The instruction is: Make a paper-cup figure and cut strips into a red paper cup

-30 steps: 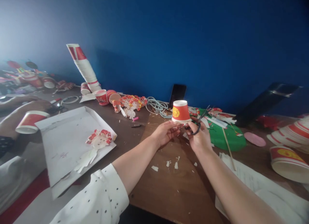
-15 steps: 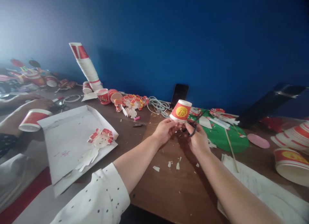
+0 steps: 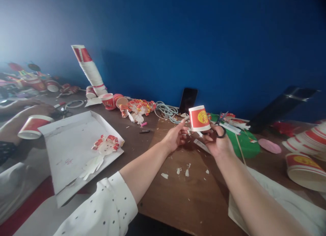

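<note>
A red and white paper cup with a yellow round emblem is held just above the brown table, narrower end up. My right hand has its fingers at the cup's lower right side. The same hand carries a pair of black-handled scissors, with blades pointing up and away. To the left of the cup is my left hand, thumb raised and fingers loosely bent apart, with nothing seen in it. A pale strip lies below the cup, partly behind my right hand.
White paper scraps dot the table. At left lies a white tray with a cut-paper figure, beside another person's arm. A tall leaning cup stack and a phone stand by the wall. More cups lie right.
My left hand has come off the cup and its fingers have opened. The cup has moved right with my right hand, which now supports it along with the scissors.
</note>
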